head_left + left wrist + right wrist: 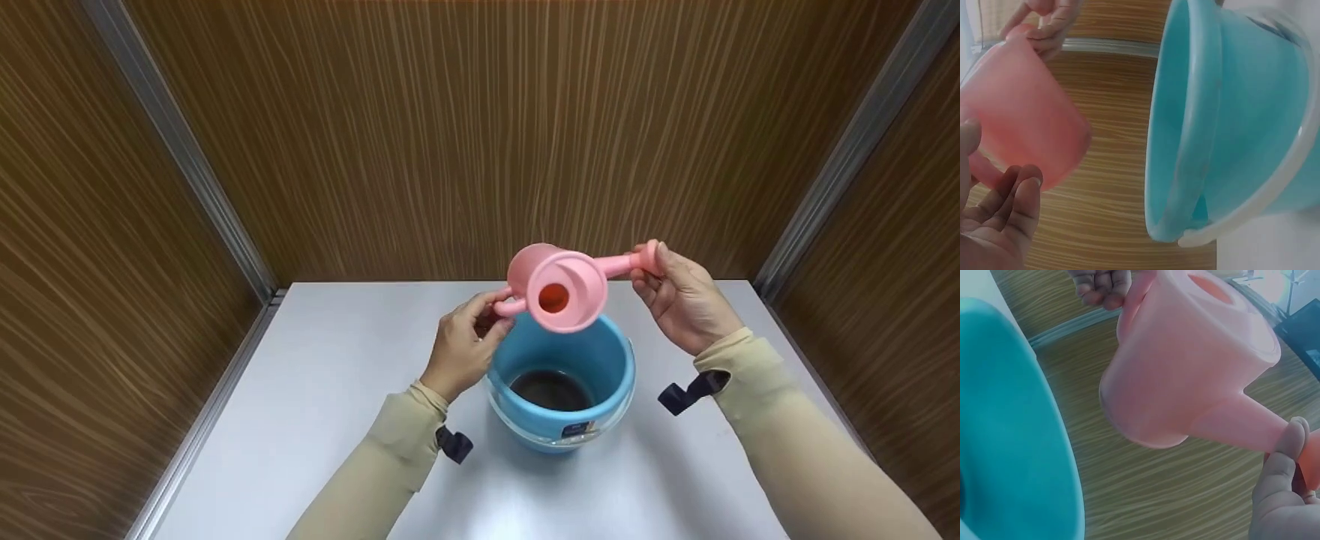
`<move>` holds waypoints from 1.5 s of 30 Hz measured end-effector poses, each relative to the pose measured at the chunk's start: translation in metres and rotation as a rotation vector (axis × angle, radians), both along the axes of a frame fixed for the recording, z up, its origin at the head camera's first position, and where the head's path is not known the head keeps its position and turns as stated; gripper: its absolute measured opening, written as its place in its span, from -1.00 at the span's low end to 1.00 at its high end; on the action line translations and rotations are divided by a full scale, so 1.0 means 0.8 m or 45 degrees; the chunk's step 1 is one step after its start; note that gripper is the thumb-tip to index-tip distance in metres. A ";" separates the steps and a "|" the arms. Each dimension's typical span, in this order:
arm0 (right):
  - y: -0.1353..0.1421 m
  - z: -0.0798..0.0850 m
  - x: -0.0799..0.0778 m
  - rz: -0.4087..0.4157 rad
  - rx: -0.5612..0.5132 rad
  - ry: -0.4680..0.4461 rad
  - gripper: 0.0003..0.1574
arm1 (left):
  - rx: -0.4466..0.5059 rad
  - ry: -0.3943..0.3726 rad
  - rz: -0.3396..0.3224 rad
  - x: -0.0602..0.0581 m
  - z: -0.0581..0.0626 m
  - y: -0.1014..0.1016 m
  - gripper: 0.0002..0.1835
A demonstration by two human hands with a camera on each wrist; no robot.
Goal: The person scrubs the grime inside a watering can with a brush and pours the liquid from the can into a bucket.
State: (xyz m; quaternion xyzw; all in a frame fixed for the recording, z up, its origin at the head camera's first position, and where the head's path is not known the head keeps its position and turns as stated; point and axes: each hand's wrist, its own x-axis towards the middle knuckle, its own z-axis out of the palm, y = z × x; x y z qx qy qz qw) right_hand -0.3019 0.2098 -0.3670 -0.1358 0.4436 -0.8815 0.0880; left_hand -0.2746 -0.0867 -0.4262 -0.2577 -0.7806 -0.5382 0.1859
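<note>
A pink watering can [529, 262] is held up over a blue bucket [621, 390], its top opening tilted toward the head camera. My left hand [466, 341] grips the can's looped handle on the left side. With thumb and fingers, my right hand [686, 300] pinches the spout just by its flared sprinkler head [652, 259]. In the right wrist view the can's body [1174, 371] hangs beside the bucket's rim [1055, 410], apart from it. Dark liquid [551, 390] shows at the bottom of the bucket.
The bucket stands on a white table [337, 360], its clear bail handle [1275, 197] lowered against its side. Wood-grain panels [450, 135] with metal edge strips enclose the table at the back and both sides. Dark camera mounts [454, 444] stick out from both wrists.
</note>
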 end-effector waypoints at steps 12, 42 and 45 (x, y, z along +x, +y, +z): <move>-0.033 0.002 -0.001 0.097 -0.146 0.117 -0.47 | -0.079 0.292 0.219 0.005 0.002 -0.019 -0.74; -0.199 -0.047 0.034 0.194 0.421 0.170 -0.23 | 0.034 0.351 0.482 0.084 -0.029 -0.099 -0.77; -0.220 -0.056 0.039 0.223 0.424 0.137 -0.19 | 0.005 0.361 0.545 0.100 -0.037 -0.112 -0.77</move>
